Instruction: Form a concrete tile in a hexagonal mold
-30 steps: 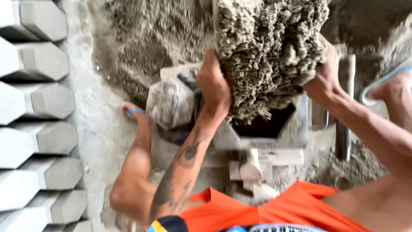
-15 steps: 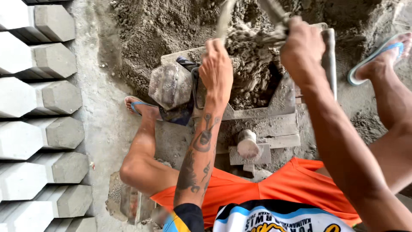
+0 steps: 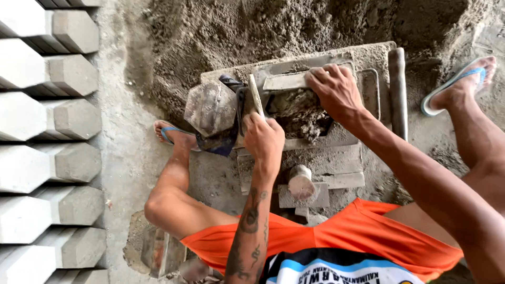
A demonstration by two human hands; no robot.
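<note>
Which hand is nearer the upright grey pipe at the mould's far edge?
Right. The right hand grips the mould's top rim, a short way left of the grey pipe. The left hand is on the opposite side of the mould, holding a flat tool.

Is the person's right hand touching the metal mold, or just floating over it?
Touching. The head view shows the right hand pressed flat on the rim of the metal mold, its fingers curled over the far edge with no gap, above the wet mix inside.
</note>
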